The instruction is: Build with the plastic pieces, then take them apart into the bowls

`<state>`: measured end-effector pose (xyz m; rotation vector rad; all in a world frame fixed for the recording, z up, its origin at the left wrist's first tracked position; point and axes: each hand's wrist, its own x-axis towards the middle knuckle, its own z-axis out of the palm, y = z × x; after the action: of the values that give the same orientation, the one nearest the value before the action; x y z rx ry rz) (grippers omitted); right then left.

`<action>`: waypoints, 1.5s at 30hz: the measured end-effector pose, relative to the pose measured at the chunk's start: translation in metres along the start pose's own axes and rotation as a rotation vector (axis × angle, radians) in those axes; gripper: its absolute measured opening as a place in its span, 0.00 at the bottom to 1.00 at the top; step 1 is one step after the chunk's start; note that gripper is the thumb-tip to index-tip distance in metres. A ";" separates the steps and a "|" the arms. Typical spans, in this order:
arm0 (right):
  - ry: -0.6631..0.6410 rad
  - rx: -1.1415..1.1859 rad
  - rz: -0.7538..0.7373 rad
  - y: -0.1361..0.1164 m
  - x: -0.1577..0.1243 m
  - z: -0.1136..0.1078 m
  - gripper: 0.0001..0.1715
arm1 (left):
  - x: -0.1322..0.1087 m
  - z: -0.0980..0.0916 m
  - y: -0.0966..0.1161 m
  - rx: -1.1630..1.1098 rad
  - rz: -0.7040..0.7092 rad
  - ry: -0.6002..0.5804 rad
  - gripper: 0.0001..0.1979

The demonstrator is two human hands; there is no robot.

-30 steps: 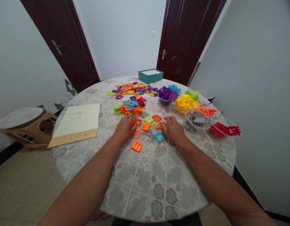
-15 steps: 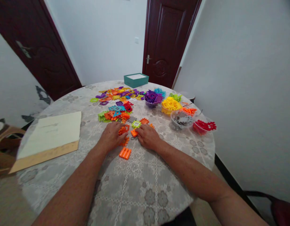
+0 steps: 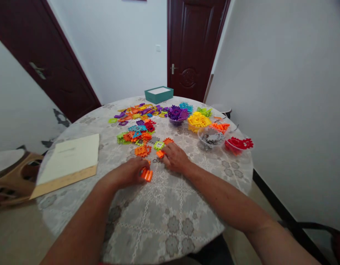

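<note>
My left hand (image 3: 132, 171) is at an orange ribbed plastic piece (image 3: 148, 176) on the table, fingers curled over its left end. In my right hand (image 3: 175, 157) a small orange block (image 3: 160, 154) is pinched at the fingertips. Just beyond that block lies a lime-green toothed tile (image 3: 158, 145), with an orange toothed tile (image 3: 168, 140) behind it. Between the hands, farther off, rests an orange toothed piece (image 3: 142, 151). My left fingertips are partly hidden behind the hand.
Mixed coloured pieces (image 3: 136, 129) lie heaped ahead, with more behind. Tubs on the right hold purple (image 3: 177, 113), yellow (image 3: 199, 121), grey (image 3: 212, 138) and red (image 3: 237, 145) pieces. A teal box (image 3: 158, 96) stands at the back; papers (image 3: 70, 158) lie left.
My left hand has drawn back toward me, from the orange toothed piece to the orange ribbed piece. My right hand stays nearly in place with the small orange block.
</note>
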<state>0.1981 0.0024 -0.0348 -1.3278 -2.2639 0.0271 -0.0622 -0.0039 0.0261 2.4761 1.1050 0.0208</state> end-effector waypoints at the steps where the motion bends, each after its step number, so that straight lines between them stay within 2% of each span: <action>1: 0.036 0.052 0.007 0.002 -0.001 -0.001 0.15 | 0.000 0.000 0.003 0.002 -0.003 0.000 0.16; 6: 0.197 0.314 0.073 0.012 -0.002 -0.010 0.16 | -0.004 0.002 0.007 -0.063 -0.028 0.045 0.18; 11: 0.211 0.550 0.172 0.011 -0.003 -0.022 0.15 | -0.001 0.006 0.005 -0.191 -0.155 0.281 0.19; 13: 0.220 0.618 0.135 0.004 -0.004 -0.025 0.15 | 0.006 0.006 0.006 -0.309 -0.190 0.350 0.19; 16: 0.244 0.611 0.020 -0.008 -0.004 -0.026 0.15 | 0.020 0.005 0.014 -0.502 -0.177 0.377 0.21; 18: 0.245 0.602 -0.025 -0.015 -0.005 -0.026 0.14 | 0.030 0.004 0.021 -0.550 -0.176 0.421 0.20; 22: 0.230 0.743 0.026 -0.019 -0.007 -0.021 0.16 | 0.041 0.007 0.037 -0.595 -0.156 0.531 0.19; 26: 0.134 0.957 0.073 -0.017 -0.007 -0.016 0.18 | 0.041 0.016 0.046 -0.720 -0.055 0.531 0.19; 29: 0.103 1.071 0.126 -0.015 -0.005 -0.012 0.18 | 0.034 0.023 0.044 -0.853 0.051 0.472 0.29; 31: 0.085 1.129 0.161 -0.015 -0.003 -0.010 0.19 | 0.029 0.028 0.040 -0.900 0.070 0.451 0.36; 34: 0.040 1.178 0.196 -0.019 -0.002 -0.007 0.19 | 0.023 0.035 0.035 -0.834 0.020 0.465 0.37; 39: -0.001 1.208 0.239 -0.017 0.000 -0.005 0.18 | 0.009 0.037 0.030 -0.503 -0.079 0.478 0.37; 43: 0.155 1.124 0.359 0.000 0.004 -0.015 0.21 | -0.009 0.033 0.017 -0.135 -0.264 0.525 0.24; 45: 0.199 1.091 0.413 0.008 0.006 -0.019 0.22 | -0.016 0.035 0.012 -0.007 -0.343 0.503 0.20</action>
<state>0.2109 0.0072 -0.0178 -1.0405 -1.3500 1.0486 -0.0585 -0.0351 0.0016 2.2971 1.7140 0.5685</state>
